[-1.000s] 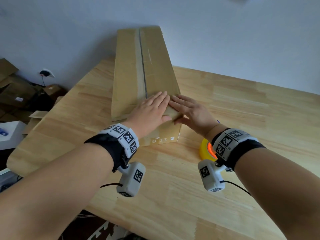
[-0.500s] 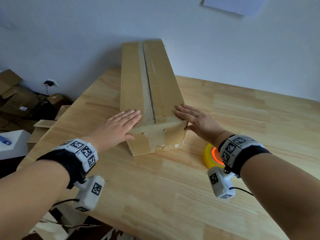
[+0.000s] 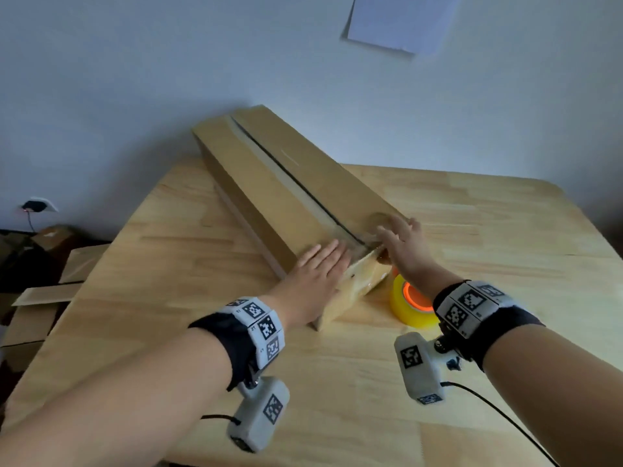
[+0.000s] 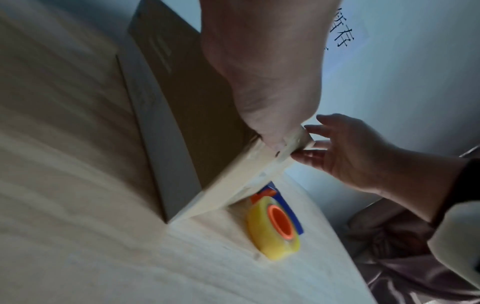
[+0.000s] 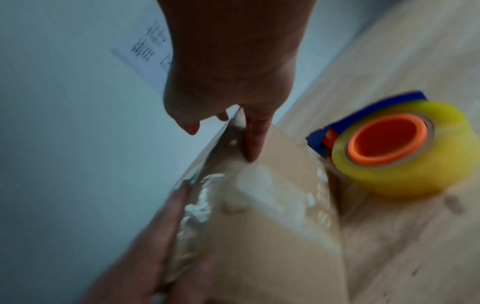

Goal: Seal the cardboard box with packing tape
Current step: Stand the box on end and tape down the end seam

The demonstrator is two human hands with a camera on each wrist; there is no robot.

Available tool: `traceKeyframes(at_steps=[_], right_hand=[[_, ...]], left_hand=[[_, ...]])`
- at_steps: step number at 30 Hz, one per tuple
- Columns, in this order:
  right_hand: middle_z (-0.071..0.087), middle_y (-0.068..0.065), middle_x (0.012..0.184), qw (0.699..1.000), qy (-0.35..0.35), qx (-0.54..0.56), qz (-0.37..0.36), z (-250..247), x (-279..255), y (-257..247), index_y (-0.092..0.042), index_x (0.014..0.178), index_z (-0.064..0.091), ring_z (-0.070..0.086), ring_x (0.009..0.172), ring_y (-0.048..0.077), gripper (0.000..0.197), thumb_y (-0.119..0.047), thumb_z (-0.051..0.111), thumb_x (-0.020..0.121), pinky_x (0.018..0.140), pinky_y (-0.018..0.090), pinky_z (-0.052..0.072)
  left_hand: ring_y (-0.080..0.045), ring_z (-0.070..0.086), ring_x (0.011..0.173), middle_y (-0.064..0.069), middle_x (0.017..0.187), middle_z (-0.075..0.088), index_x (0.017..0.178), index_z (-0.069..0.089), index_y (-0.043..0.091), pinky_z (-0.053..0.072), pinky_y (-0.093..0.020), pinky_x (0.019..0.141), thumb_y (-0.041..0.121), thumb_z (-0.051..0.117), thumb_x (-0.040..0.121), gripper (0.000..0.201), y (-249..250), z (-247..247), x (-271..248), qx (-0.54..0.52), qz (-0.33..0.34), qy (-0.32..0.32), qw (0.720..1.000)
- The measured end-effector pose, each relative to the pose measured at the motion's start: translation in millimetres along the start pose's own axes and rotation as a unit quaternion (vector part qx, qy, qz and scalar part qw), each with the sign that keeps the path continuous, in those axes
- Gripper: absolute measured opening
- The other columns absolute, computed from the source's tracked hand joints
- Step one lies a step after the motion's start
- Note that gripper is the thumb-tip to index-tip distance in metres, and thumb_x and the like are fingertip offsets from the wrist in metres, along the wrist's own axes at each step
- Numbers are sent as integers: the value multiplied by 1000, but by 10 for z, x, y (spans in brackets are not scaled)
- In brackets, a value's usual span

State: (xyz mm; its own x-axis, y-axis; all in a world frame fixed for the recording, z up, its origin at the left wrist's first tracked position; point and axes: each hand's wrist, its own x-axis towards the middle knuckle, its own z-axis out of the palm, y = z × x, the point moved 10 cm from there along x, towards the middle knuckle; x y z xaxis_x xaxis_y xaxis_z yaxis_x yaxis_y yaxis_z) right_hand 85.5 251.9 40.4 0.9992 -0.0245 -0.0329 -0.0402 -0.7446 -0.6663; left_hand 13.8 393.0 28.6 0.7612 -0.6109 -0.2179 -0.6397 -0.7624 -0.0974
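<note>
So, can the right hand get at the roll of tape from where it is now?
Probably yes. The roll of tape lies flat on the table beside the near end of the box, just under the right hand. That hand is open, holds nothing, and nothing lies between the two.

Place: packing or storage room
Evidence: cardboard boxes [image 3: 37, 281] piled left of the left hand [image 3: 317, 274], beside the bench [image 3: 175, 264]

The right hand [image 5: 228, 82] is pressing its thumb against the taped cardboard box [image 5: 272, 226]; a yellow tape roll [image 5: 405, 164] is lying beside it on the tabletop [image 5: 415, 257].
</note>
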Motion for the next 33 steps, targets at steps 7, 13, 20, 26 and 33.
traceKeyframes(at_steps=[7, 13, 20, 26, 33], right_hand=[[21, 9, 153, 966, 50, 185, 173, 239, -150, 285, -28, 149, -12, 33, 135, 30, 105, -43, 67, 81, 109, 47, 34], [1, 5, 159, 966, 13, 196, 171, 225, -30, 179, -19, 150, -15, 16, 143, 28, 87, -24, 52, 95, 115, 41, 25], [39, 10, 144, 989, -26, 123, 72, -175, 324, 229, -20, 152, 14, 38, 132, 31, 63, -12, 45, 97, 107, 40, 35], [49, 17, 133, 992, 40, -89, 77, -567, 861, 293, -14, 141, 37, 46, 118, 34, 45, -19, 44, 97, 96, 37, 39], [4, 1, 160, 956, -79, -284, 15, -300, 1013, 268, -33, 151, 13, -2, 146, 17, 56, -53, 17, 99, 115, 51, -3]], left_hand=[[-8, -1, 144, 2, 158, 0, 150, 9, 17, -1, -22, 114, 45, 41, 95, 70, -5, -359, 56, -142, 125, -19, 982], [-14, -7, 145, 1, 158, -10, 149, -4, 29, -1, -32, 117, 35, 44, 97, 71, -827, -222, -31, 3, 45, -31, 999], [-26, -8, 145, 2, 157, -11, 144, -6, 46, 1, -53, 116, 64, 32, 86, 72, -1043, -197, 387, 11, -4, -64, 998], [-31, -16, 143, 1, 157, -16, 143, -9, 49, -5, -58, 113, 66, 23, 88, 65, -922, -159, 925, -74, -94, -43, 992], [-35, -11, 143, -7, 158, -9, 150, 0, 31, -5, -47, 116, 57, 22, 95, 64, -510, -423, 1657, -129, -105, -25, 986]])
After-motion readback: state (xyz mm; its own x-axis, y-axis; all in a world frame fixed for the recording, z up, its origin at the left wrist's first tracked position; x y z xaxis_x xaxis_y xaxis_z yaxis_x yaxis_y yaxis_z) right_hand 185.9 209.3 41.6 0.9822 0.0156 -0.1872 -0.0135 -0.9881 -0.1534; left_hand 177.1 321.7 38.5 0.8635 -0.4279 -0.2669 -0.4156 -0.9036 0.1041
